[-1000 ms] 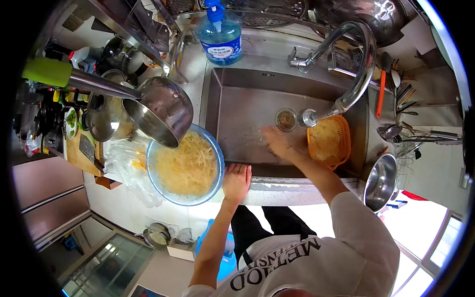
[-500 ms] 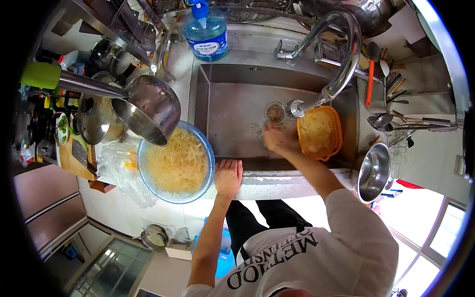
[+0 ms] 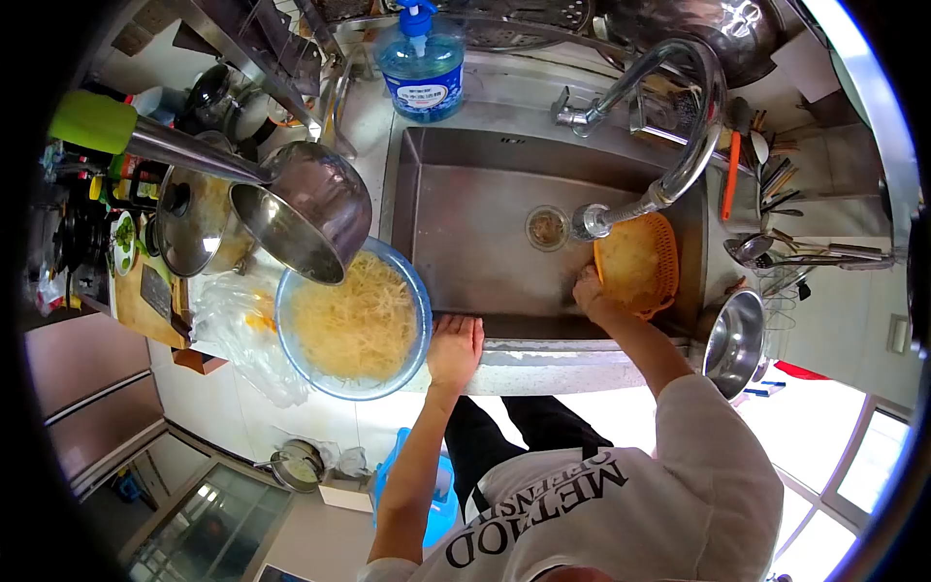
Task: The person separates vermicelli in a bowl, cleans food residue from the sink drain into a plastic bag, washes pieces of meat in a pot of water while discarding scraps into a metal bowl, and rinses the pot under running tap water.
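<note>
My left hand lies flat with spread fingers on the front edge of the sink, beside a blue-rimmed bowl of pale shreds. Inside the sink my right hand is at the near left side of an orange basket that holds a pale yellow mass. Its fingers are closed, and what they hold, if anything, is too small to make out. Just behind that hand is the round drain, with the faucet head close to its right.
A blue soap bottle stands behind the sink. Over the bowl's back edge hangs a steel pan with a green handle. At the right are a metal bowl and utensils. A plastic bag lies left of the bowl.
My right hand has moved right, from the sink floor near the drain to the basket's side. The small pale scraps near the drain are no longer visible. My left hand stays on the edge.
</note>
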The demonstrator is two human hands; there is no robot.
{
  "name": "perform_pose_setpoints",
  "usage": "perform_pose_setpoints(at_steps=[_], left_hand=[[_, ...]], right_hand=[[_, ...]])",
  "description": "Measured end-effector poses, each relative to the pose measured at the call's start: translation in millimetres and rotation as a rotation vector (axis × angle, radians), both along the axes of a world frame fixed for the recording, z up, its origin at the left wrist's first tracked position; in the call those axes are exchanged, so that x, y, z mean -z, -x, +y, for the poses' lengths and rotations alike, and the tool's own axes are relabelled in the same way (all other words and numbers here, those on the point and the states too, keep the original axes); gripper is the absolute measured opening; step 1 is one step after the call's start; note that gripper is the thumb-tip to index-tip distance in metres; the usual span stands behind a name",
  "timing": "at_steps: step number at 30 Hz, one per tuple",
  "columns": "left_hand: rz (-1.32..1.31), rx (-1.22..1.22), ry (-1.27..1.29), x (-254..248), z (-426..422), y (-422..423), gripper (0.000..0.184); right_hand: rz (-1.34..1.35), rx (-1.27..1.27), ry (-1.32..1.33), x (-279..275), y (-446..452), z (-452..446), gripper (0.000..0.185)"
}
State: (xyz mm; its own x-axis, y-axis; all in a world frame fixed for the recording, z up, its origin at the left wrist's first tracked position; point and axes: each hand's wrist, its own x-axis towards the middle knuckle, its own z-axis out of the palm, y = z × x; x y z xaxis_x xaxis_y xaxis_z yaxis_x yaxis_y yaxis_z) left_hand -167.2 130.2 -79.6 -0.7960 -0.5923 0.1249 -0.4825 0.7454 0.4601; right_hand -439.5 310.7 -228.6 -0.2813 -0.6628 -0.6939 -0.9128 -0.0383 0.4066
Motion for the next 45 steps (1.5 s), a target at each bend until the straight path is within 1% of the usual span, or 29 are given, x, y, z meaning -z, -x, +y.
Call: perform_pose_setpoints(at_steps=[2,5,6,7,8,11,14,17,20,23,26,29,30,31,33,35,36,37,38,41,44,45], left_hand=[[-0.015,0.000,-0.020,-1,0,-1,0.025],[0.000,-0.011,-0.025,-1,0,2,0.025],[0.007,-0.016,-0.022,-2,0,1,0.025],[0.012,-0.017,-0.006,-1,0,1,0.025],[0.019,-0.017,0.011,0,1,1,0.024],[0.007,0.004,0.000,1,0,0,0.024],[-0.026,0.006,-0.010,0,-1,0,0.023],[0.003,-0.008,0.013,6,2,0,0.022],[0.013,0.002,0.052,1,0,1,0.022],[0.005,0.006,0.017,0,1,1,0.023],[-0.018,0.004,-0.006,1,0,1,0.024],[-0.016,0.004,-0.003,1,1,1,0.025],[-0.010,0.006,0.000,1,0,1,0.025],[-0.016,0.007,0.002,1,0,0,0.025],[-0.025,0.007,0.005,2,0,0,0.025],[-0.022,-0.001,-0.006,1,1,0,0.025],[-0.020,-0.005,-0.012,1,1,0,0.025],[-0.015,-0.002,-0.008,0,1,0,0.025],[-0.010,0.001,-0.002,1,1,0,0.025],[-0.019,0.005,0.016,0,1,1,0.025],[0.007,-0.002,0.028,-1,1,1,0.024],[0.026,-0.005,0.029,-1,1,1,0.024]], right_hand=[[-0.021,0.108,0.365,3,16,-11,0.029],[-0.293,0.373,0.781,27,28,-44,0.026],[-0.330,0.504,0.601,12,24,-54,0.026],[-0.365,0.631,0.419,-21,19,-68,0.027],[-0.397,0.752,0.234,-42,17,-75,0.028],[-0.380,0.785,0.076,-15,22,-67,0.035],[-0.381,0.511,0.531,-19,15,-67,0.043],[-0.461,0.572,0.501,-14,4,-70,0.043],[-0.420,0.698,0.624,-1,0,-77,0.043],[-0.432,0.727,0.601,2,5,-87,0.044],[-0.220,0.864,0.841,18,2,-83,0.049],[0.017,1.060,0.622,38,17,-83,0.058],[0.052,1.039,0.725,28,10,-85,0.060],[0.087,1.017,0.828,4,-4,-91,0.062],[-0.007,1.013,0.839,-45,-9,-100,0.067],[-0.266,1.040,0.646,-74,-3,-105,0.072],[-0.316,1.025,0.809,-54,-6,-94,0.072],[-0.365,1.005,0.975,-11,-10,-74,0.072],[-0.415,0.980,1.143,12,-12,-60,0.072],[-0.489,0.702,0.796,11,-8,-45,0.067],[-0.456,0.618,0.756,17,-3,-61,0.060],[-0.422,0.612,0.672,12,-1,-70,0.058]])
